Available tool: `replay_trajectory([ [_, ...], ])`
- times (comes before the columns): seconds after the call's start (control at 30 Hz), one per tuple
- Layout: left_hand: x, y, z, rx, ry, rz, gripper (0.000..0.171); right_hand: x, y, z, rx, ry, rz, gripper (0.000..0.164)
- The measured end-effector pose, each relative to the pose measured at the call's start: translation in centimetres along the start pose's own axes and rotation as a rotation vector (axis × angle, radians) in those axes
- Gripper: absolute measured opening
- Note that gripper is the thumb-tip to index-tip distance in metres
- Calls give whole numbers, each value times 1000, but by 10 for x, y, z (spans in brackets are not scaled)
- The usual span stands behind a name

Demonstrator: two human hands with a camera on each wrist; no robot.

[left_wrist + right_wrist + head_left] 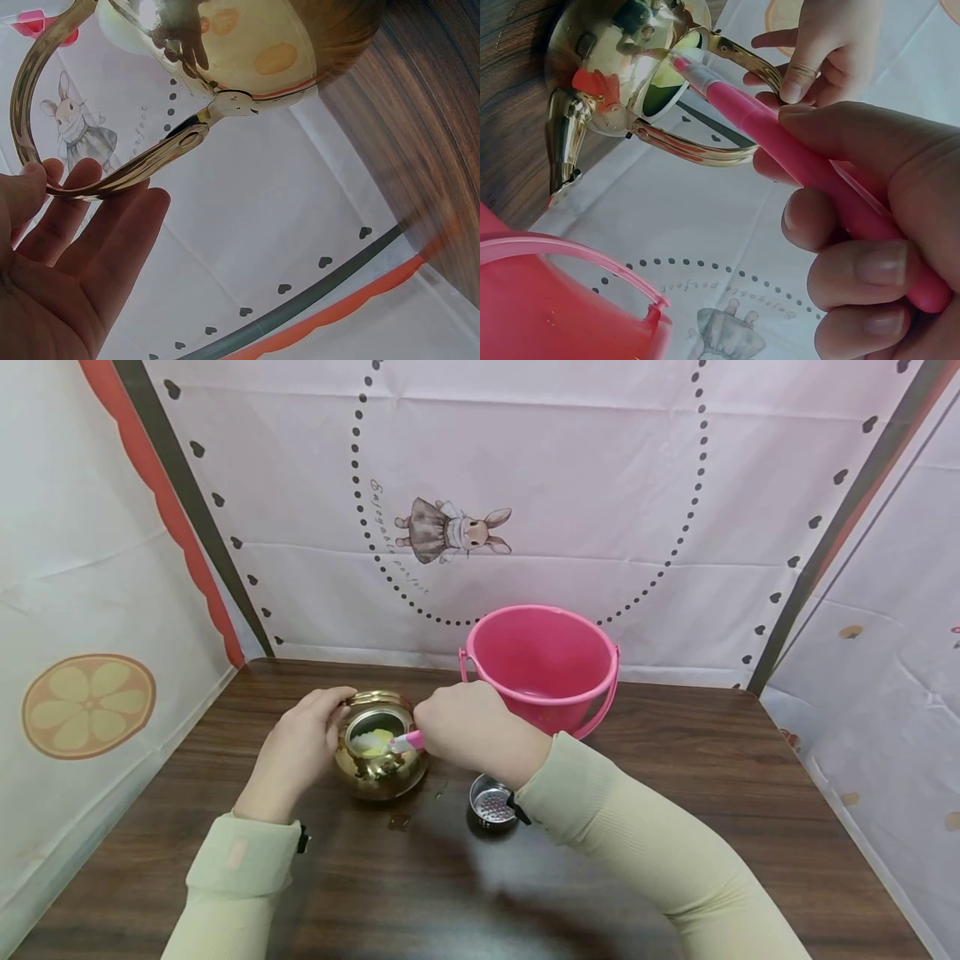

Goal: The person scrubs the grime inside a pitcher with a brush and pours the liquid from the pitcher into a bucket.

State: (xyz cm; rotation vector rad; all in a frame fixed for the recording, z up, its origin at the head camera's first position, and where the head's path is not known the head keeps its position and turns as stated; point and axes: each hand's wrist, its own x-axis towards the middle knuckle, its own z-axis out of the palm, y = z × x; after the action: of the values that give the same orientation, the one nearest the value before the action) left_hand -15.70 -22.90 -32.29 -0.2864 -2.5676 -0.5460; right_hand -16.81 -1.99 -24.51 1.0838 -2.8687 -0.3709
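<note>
A shiny gold teapot (378,779) stands on the table, its round mouth facing up and lid off. My left hand (298,745) holds its arched handle (124,178) between thumb and fingers, at the teapot's left side. My right hand (478,727) grips a pink-handled brush (761,131) with curled fingers, the thumb along the handle. The brush slants down into the teapot's mouth. Something yellow and white shows inside the opening, seemingly the brush's head; the teapot's wall hides the rest. Below my right wrist sits a small metal tea strainer (491,804) with a perforated bottom.
A pink bucket (542,656) with its handle lowered stands behind my right hand, near the back edge of the wooden table (675,802). Small wet spots (399,821) lie in front of the teapot. Printed cloth walls (600,485) enclose the table's back and sides.
</note>
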Motion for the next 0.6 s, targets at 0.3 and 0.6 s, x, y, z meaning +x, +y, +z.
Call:
replay_trajectory([
  [0.3, 0, 1, -1, 12, -33, -30, 24, 0, 2, -1, 4, -29, 6, 13],
  [0.6, -1, 2, -1, 11, -35, -24, 25, -1, 5, -1, 5, -13, 19, 14],
])
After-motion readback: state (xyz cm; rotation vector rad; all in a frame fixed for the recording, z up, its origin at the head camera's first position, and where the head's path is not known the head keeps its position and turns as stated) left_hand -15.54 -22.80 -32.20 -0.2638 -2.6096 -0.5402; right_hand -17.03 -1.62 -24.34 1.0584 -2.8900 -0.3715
